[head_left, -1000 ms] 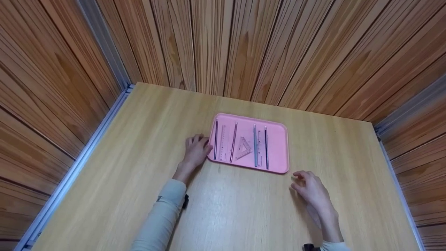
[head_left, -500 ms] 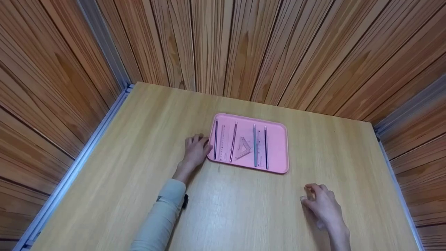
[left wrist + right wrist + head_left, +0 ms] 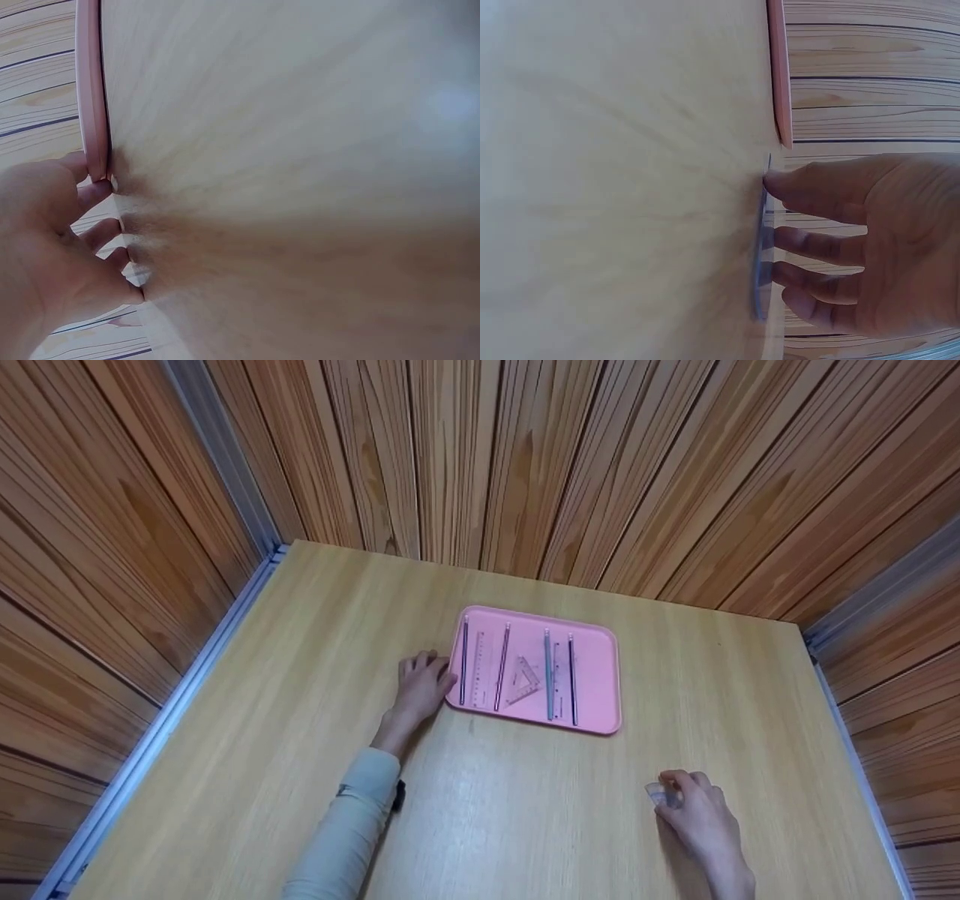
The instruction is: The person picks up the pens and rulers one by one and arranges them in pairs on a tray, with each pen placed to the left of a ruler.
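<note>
A pink tray [image 3: 598,690] carries several pencils, two clear rulers [image 3: 478,669] and a clear set square [image 3: 523,682]. My left hand [image 3: 422,686] is at the tray's left edge; its thumb lies on the rim and the other fingers come down to the table beside it. In the left wrist view, the hand [image 3: 52,240] holds the tray corner [image 3: 94,150] between thumb and first finger. My right hand [image 3: 701,814], to the right and nearer than the tray, pinches a thin clear plastic piece [image 3: 655,792]. Fingers hide most of that piece's outline.
The pencils lie roughly parallel, among them a teal pencil [image 3: 548,675] and a dark pencil [image 3: 573,682]. Wood-plank walls [image 3: 562,457] enclose the wooden table [image 3: 525,810] at the back and sides. A metal rail [image 3: 165,712] runs along its left edge.
My right hand has moved right and toward me, away from the tray, and the clear piece now shows between its fingers. Left hand and tray stay in place.
</note>
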### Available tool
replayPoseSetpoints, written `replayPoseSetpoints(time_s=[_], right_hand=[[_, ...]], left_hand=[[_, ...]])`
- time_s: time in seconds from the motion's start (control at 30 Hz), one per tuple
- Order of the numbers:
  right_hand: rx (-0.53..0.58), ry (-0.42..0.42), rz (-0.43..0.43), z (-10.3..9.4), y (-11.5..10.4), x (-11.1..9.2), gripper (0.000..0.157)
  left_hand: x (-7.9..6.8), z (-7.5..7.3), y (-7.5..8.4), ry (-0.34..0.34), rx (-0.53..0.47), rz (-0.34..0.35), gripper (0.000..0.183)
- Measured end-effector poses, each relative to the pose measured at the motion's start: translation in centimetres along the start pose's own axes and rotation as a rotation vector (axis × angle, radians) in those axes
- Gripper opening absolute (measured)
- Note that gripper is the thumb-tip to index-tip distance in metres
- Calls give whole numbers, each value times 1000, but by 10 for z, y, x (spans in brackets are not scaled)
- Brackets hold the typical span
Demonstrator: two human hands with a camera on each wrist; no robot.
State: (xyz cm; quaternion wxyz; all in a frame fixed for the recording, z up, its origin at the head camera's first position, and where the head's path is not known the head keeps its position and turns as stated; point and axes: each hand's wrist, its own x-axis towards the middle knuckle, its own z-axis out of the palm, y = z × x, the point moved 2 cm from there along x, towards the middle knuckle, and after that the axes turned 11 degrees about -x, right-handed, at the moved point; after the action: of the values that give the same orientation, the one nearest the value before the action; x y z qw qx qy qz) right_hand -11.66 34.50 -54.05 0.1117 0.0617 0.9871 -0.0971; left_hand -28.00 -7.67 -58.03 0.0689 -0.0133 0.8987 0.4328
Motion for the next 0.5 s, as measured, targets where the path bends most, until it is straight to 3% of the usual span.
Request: replayPoseSetpoints(time_s=[0.27,0.5], right_hand=[[-2,6,-8,-1,0,-1,46],[20,21,-59,-6,-3,-4,28]], left_hand=[[1,0,0,-5,27,11,44],[1,0,1,-7,22,-11,44]])
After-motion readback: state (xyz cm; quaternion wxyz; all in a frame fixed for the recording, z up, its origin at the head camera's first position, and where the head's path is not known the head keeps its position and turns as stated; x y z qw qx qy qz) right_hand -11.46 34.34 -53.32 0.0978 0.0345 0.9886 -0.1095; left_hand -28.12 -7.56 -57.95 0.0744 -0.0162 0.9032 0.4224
